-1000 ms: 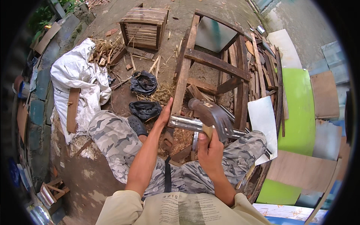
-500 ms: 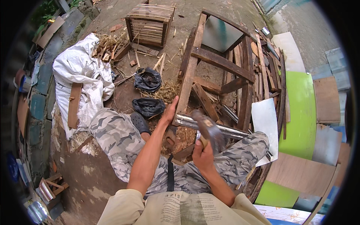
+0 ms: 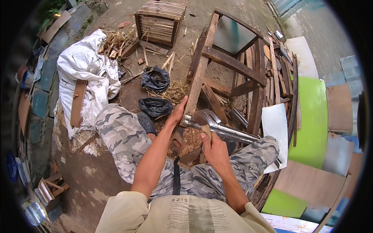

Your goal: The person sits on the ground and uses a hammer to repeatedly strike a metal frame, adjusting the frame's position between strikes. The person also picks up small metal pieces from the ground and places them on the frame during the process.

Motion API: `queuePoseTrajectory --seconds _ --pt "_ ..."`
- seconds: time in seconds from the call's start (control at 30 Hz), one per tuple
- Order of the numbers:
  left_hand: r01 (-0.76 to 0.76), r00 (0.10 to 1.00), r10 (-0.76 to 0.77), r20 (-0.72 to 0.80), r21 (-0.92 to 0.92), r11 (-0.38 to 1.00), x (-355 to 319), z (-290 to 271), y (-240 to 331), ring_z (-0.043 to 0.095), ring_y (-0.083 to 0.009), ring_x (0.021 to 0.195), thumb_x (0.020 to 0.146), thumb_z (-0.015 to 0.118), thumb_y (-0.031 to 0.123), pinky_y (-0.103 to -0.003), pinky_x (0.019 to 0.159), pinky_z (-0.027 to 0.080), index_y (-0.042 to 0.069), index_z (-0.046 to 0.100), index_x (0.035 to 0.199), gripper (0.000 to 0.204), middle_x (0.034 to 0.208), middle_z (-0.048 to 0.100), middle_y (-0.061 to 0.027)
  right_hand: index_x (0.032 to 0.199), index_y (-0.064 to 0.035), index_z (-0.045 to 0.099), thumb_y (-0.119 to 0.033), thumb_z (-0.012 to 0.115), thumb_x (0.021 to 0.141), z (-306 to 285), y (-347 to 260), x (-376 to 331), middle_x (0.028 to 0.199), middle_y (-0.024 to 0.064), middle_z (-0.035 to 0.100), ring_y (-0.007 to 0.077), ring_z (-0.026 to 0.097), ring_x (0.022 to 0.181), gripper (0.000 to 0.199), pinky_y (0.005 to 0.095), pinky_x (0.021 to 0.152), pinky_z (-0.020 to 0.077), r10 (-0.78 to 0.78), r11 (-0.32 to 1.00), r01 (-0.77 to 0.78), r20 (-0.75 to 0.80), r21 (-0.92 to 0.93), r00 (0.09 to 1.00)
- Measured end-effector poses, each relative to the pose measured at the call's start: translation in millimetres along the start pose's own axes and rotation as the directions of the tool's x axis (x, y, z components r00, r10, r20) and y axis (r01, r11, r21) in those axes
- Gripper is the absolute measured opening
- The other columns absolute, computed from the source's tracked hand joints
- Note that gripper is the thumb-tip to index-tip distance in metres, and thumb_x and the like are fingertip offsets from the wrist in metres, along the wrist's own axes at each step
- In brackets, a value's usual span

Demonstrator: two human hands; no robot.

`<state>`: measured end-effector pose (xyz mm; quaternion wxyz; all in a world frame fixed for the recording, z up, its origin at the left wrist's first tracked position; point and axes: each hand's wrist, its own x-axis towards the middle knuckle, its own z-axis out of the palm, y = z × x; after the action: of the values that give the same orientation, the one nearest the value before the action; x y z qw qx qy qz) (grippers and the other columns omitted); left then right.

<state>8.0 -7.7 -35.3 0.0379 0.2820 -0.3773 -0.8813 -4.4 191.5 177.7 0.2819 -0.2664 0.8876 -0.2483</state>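
Note:
A dark wooden frame (image 3: 233,66) with crossbars lies in front of me, its near end between my legs. My left hand (image 3: 178,111) holds the side of its near left corner. In my right hand (image 3: 216,150) is a claw hammer (image 3: 206,128), gripped by its wooden handle. The hammer's head is down at the near bar, close to the left corner; whether it touches is hard to tell. Silvery metal strips (image 3: 239,135) run along that near bar. Wood shavings and a saw handle (image 3: 176,141) show on the ground below.
Two black plastic bags (image 3: 155,106) sit left of the frame. A slatted wooden crate (image 3: 159,24) stands farther back. At left lies a white sack (image 3: 87,64) with a plank (image 3: 78,103) on it. Scrap wood and a green panel (image 3: 309,120) are on the right.
The hammer has swung down and left, from blurred above the near bar to its left end. My right hand moved slightly with it; my left hand stays at the corner.

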Motion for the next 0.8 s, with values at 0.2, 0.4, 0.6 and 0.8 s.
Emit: queuePoseTrajectory --seconds 0.2,0.4,0.6,0.8 --pt "0.017 0.999 -0.017 0.043 0.006 1.000 7 4 -5 0.065 -0.0180 0.073 0.098 0.039 0.073 -0.033 0.067 0.054 0.002 0.063 0.119 0.078 0.087 0.069 -0.0075 0.112 0.0065 0.059 -0.030 0.060 0.102 31 22 -11 0.076 0.0263 0.066 0.0497 0.064 0.068 0.038 0.0517 0.066 0.0504 -0.324 0.893 0.430 -0.474 0.131 0.819" --pt "-0.058 0.998 0.059 -0.037 0.018 0.998 -1 2 -5 0.063 -0.0171 0.090 0.101 0.043 0.065 -0.032 0.083 0.049 -0.003 0.067 0.120 0.074 0.101 0.069 -0.0090 0.107 0.0044 0.059 -0.033 0.059 0.102 -1 -16 -8 0.075 0.0285 0.066 0.0505 0.065 0.072 0.038 0.0539 0.065 0.0499 0.010 0.994 0.000 -0.083 0.114 0.997" --pt "-0.162 0.982 0.176 -0.069 0.173 0.972 3 -7 -12 0.062 -0.0169 0.092 0.103 0.044 0.059 -0.032 0.085 0.048 -0.003 0.067 0.122 0.069 0.105 0.070 -0.0089 0.105 0.0043 0.056 -0.033 0.060 0.102 30 21 -1 0.072 0.0280 0.065 0.0553 0.061 0.068 0.038 0.0548 0.057 0.0459 -0.134 0.990 0.127 -0.122 -0.066 0.983" --pt "-0.062 0.996 0.057 -0.067 -0.065 0.996 -2 -7 -10 0.063 -0.0186 0.107 0.104 0.041 0.057 -0.032 0.097 0.045 -0.005 0.063 0.129 0.070 0.118 0.069 -0.0139 0.097 0.0035 0.059 -0.048 0.052 0.103 -18 6 18 0.074 0.0255 0.064 0.0454 0.064 0.073 0.053 0.0482 0.066 0.0477 0.029 0.998 -0.032 0.037 0.063 0.999"
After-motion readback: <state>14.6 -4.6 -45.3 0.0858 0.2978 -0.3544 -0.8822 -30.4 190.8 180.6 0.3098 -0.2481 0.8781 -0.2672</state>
